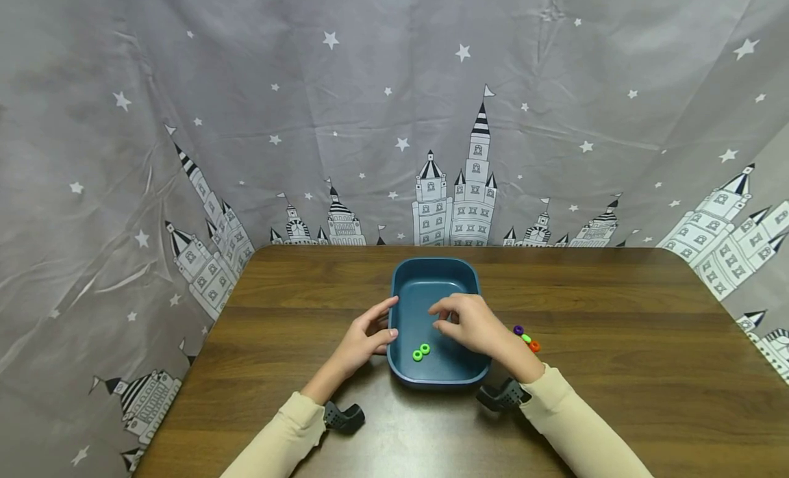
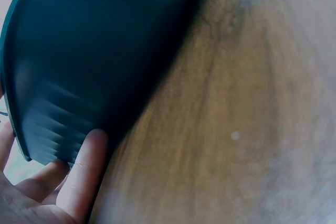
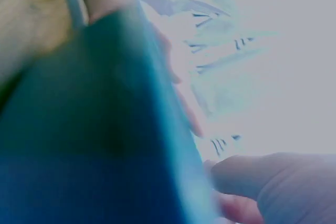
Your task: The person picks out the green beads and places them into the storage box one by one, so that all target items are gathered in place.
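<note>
A dark blue rectangular tub (image 1: 436, 381) stands on the wooden table. My left hand (image 1: 364, 335) rests against its left side, thumb and index fingertip right at the rim; in the left wrist view the fingers (image 2: 84, 174) lie along the outer wall. Over the inside of the tub hovers my right hand (image 1: 473, 322), fingers loosely bent with a gap between thumb and index finger, and nothing shows between them. Two small green rings (image 1: 418, 355) lie side by side on the tub's floor, toward the near left.
Right of the tub, just past the right wrist, a purple ring (image 1: 518, 330), a green ring (image 1: 527, 338) and an orange ring (image 1: 534, 346) lie close together on the table (image 1: 629, 327). Behind the table hangs a grey curtain (image 1: 364, 108) printed with castles and stars.
</note>
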The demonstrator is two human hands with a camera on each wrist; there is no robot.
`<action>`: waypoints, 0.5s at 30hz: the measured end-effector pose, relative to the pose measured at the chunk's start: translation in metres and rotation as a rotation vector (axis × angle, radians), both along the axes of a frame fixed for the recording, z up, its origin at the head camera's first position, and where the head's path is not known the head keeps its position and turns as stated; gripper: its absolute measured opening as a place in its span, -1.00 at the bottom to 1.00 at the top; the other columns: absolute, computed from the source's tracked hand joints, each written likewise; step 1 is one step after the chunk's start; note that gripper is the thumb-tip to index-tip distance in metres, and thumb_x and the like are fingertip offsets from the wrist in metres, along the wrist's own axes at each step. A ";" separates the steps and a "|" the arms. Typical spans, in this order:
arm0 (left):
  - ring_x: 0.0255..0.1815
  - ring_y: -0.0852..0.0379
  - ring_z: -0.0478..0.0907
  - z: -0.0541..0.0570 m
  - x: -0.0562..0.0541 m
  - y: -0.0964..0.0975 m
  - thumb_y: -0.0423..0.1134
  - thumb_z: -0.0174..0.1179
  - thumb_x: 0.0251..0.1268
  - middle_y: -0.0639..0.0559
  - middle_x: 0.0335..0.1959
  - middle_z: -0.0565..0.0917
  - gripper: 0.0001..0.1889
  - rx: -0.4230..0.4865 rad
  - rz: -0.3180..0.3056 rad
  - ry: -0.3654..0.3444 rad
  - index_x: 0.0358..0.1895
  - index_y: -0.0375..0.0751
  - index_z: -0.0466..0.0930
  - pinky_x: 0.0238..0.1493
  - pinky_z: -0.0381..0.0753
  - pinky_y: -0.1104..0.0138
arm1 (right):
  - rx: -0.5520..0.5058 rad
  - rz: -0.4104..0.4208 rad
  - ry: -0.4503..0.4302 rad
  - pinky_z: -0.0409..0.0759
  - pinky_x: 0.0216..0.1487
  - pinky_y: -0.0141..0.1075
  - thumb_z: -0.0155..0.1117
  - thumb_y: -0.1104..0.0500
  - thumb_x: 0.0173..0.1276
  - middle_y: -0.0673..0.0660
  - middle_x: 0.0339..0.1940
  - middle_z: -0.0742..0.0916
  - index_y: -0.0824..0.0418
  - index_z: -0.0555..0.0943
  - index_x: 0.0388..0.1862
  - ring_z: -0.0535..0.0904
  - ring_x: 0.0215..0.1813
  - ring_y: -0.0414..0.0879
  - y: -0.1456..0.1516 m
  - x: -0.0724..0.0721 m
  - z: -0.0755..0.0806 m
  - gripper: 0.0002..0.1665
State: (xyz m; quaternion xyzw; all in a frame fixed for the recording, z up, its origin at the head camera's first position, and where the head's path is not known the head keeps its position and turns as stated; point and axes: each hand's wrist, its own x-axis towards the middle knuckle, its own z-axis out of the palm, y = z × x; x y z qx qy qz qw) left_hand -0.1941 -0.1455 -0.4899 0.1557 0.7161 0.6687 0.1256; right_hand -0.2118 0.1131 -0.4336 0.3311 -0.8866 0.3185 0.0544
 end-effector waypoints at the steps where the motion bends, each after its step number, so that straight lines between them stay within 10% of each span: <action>1: 0.42 -0.45 0.40 0.000 0.000 0.000 -0.35 0.15 0.43 -0.46 0.53 0.27 -0.30 0.000 0.002 0.001 0.60 -0.21 0.15 -0.09 0.80 0.19 | -0.013 -0.015 0.013 0.49 -0.40 -0.48 0.46 0.28 0.25 0.03 -0.41 0.77 0.26 0.79 -0.14 0.49 -0.44 -0.33 0.005 -0.001 0.001 -0.80; 15: 0.42 -0.43 0.41 -0.002 -0.001 0.001 -0.35 0.16 0.42 -0.46 0.51 0.30 -0.29 0.004 0.009 -0.001 0.60 -0.20 0.17 -0.11 0.80 0.22 | -0.045 -0.253 0.037 0.60 -0.36 -0.39 0.45 0.32 0.23 0.05 -0.40 0.77 0.26 0.78 -0.17 0.61 -0.41 -0.23 0.083 0.000 -0.004 -0.82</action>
